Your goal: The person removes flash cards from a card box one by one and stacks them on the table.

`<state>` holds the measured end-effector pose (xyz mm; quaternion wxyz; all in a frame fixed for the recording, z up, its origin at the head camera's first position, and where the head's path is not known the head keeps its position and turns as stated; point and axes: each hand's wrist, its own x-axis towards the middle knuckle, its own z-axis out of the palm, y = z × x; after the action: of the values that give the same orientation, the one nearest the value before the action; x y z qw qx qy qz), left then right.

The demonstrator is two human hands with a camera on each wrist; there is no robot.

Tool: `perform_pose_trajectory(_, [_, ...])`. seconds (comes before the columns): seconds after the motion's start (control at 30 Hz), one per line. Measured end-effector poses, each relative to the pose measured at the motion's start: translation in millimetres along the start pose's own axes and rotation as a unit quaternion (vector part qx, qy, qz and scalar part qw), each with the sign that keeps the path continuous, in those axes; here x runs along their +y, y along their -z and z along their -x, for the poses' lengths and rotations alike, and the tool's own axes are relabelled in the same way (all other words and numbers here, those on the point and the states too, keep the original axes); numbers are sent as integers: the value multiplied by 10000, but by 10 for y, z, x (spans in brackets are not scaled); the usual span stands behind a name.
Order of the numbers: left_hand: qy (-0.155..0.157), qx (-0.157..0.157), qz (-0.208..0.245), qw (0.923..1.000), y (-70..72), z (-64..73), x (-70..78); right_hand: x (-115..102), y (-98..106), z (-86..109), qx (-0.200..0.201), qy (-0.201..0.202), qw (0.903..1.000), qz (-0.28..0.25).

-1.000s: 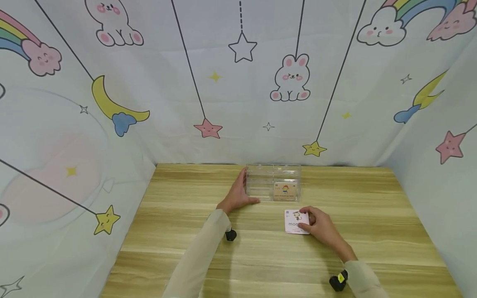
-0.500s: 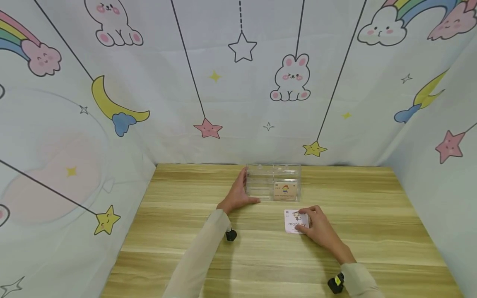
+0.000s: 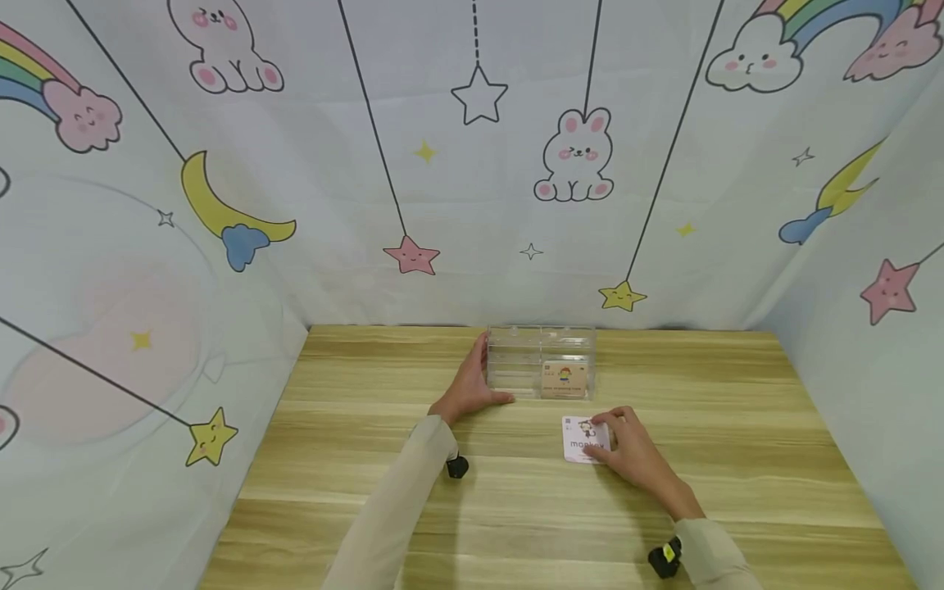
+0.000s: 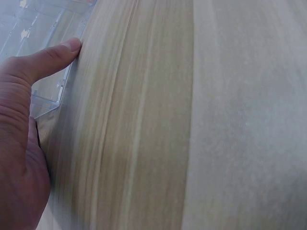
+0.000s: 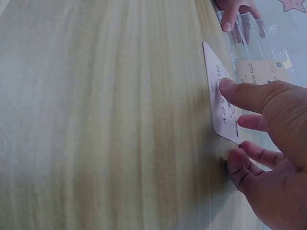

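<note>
My left hand (image 3: 469, 385) grips the left end of a clear plastic box (image 3: 515, 379) with several compartments, at the back of the table. In the left wrist view the thumb (image 4: 55, 55) lies along the box's front edge. My right hand (image 3: 636, 449) pinches a white square card (image 3: 574, 447) printed with a monkey and its name, in front of the box. The right wrist view shows the thumb on the card's printed face (image 5: 216, 103) and the other fingers by its far side and edge. Part of the picture and word is covered by the fingers.
A tan card (image 3: 564, 379) with a cartoon child sits in the box's front right compartment. The wood-grain table (image 3: 516, 524) ends at a white cloth backdrop (image 3: 472, 287) printed with stars, rabbits and moons. A black wrist device (image 3: 666, 559) sits by the right sleeve.
My right thumb and fingers have slid a little left over the monkey card, which stays nearly in place. The left hand and the box have not moved.
</note>
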<state>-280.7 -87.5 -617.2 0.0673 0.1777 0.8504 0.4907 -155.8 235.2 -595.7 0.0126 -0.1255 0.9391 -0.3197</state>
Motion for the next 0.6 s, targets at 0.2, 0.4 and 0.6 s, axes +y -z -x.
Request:
perform_pose_trajectory(0.2, [46, -14, -15, 10000, 3, 9, 7, -6, 79, -95, 64, 60, 10000, -36])
perform_pose_trajectory(0.4, [75, -28, 9, 10000, 9, 14, 8, -38, 181, -242, 71, 66, 9992, -386])
perform_pose_trajectory(0.6, [21, -27, -5, 10000, -2, -1, -17, -49, 241, -371, 139, 76, 9979, -626])
